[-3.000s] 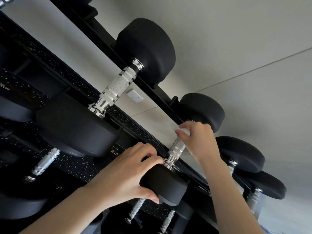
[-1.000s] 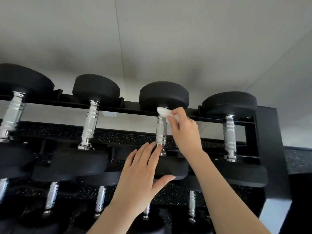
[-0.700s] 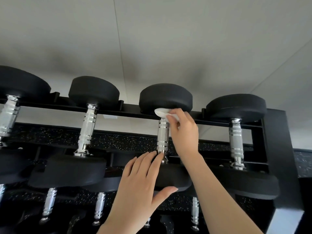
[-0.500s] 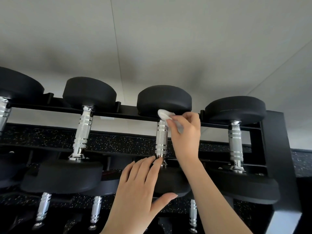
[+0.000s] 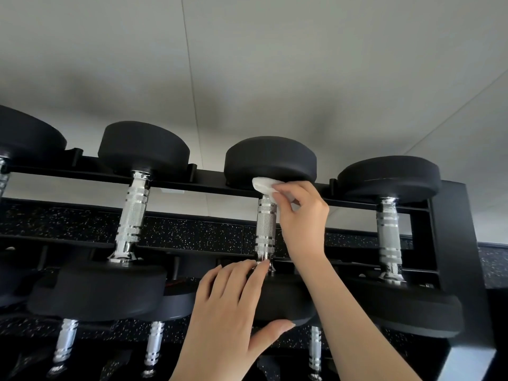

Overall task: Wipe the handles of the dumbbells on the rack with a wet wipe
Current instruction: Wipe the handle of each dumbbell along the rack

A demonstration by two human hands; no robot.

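Wiping: the wet wipe (image 5: 263, 185) sits bunched at the top of the handle (image 5: 265, 229), right under the upper weight head (image 5: 270, 158).
Wipe feel: soft, damp and limp by the look of it; best pinched by its bunched edge and wrapped round the metal.
Handle feel: stiff ridged steel, probably grippy in the middle and slicker on the polished rings.
Dumbbell: likely heavy; its lower weight head (image 5: 286, 301) is the place to steady it.
Right hand (image 5: 301, 215): fingertip grip pinching the wipe beside the handle.
Left hand (image 5: 233, 306): fingers spread over the lower weight head, thumb underneath, clasping it loosely.
Rack (image 5: 450, 243): neighbouring dumbbells either side of the handle.
Change: half a second back the wipe was at the same top end; the right-hand fingers now reach further over it.
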